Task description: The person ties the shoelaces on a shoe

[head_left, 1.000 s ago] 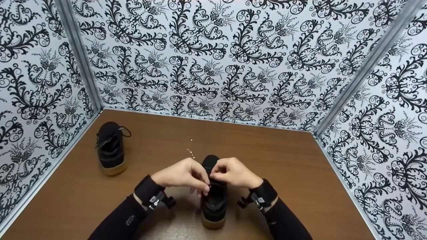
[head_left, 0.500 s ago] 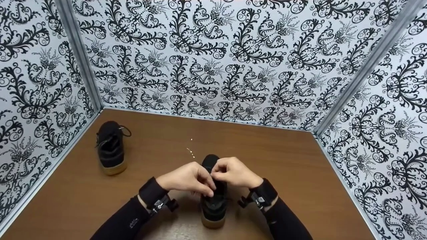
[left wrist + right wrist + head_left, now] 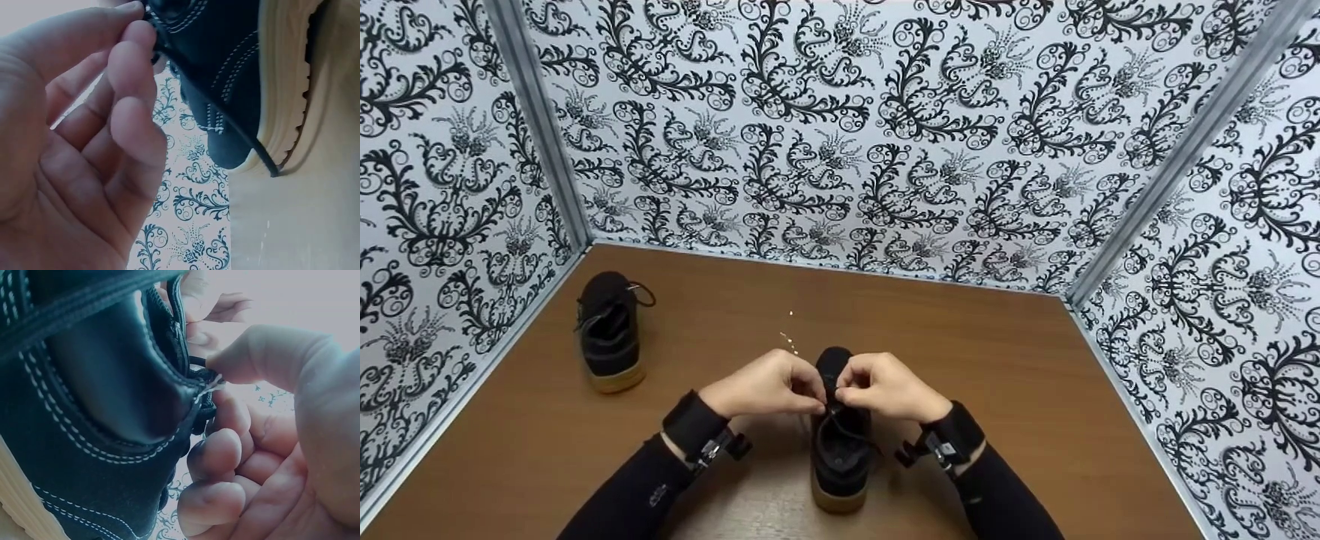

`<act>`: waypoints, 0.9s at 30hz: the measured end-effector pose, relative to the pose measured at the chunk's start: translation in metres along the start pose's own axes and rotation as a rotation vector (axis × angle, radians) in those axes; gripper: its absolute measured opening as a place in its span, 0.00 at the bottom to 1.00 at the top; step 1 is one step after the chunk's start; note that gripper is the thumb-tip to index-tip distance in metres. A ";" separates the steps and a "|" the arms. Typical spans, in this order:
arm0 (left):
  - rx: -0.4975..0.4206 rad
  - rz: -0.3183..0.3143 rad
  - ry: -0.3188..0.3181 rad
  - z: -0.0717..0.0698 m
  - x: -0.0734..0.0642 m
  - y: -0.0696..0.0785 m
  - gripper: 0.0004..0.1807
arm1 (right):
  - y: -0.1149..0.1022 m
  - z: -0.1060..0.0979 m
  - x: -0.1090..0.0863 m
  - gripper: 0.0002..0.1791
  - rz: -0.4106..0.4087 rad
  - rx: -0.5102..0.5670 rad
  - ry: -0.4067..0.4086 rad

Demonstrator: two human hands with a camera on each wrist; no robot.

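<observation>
A black shoe (image 3: 840,472) with a tan sole and white stitching stands before me, toe pointing away. My left hand (image 3: 772,386), on its left side, pinches a black shoelace (image 3: 225,109) between thumb and index finger; the lace's free end hangs down past the sole in the left wrist view. From the other side, my right hand (image 3: 889,390) pinches lace between thumb and fingertip at the top eyelets, its other fingers curled. Another stretch of lace (image 3: 84,309) crosses the shoe's opening. The fingers partly hide the lacing.
A second black shoe (image 3: 611,330), with a loop of lace sticking out, stands at the far left of the brown wooden table (image 3: 960,337). Patterned walls (image 3: 825,150) enclose the table at the back and both sides. Small bright specks lie beyond the near shoe.
My left hand dipped right over the shoe's opening, then came back up and left, with a lace now showing across the opening. The right hand has stayed nearly still at the eyelets.
</observation>
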State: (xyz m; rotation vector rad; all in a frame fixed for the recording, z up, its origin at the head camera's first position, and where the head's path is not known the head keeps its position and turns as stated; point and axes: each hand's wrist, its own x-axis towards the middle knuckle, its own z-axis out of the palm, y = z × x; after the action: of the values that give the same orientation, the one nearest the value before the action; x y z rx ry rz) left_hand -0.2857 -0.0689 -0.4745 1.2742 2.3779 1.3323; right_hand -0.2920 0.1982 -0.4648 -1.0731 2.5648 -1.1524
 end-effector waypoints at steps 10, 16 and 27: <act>0.118 0.132 0.074 0.007 0.003 -0.003 0.06 | 0.000 0.001 0.000 0.03 0.004 0.029 0.008; 0.180 0.238 0.119 0.008 0.004 -0.004 0.07 | 0.002 -0.001 0.000 0.02 0.029 0.043 0.004; 0.291 0.190 0.106 0.011 0.004 0.000 0.07 | 0.003 -0.004 -0.002 0.02 0.021 0.042 0.013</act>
State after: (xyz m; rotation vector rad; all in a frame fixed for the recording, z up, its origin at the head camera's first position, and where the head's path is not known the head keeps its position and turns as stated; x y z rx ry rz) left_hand -0.2827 -0.0588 -0.4798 1.5778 2.6588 1.1558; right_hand -0.2942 0.2034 -0.4645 -1.0313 2.5429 -1.2062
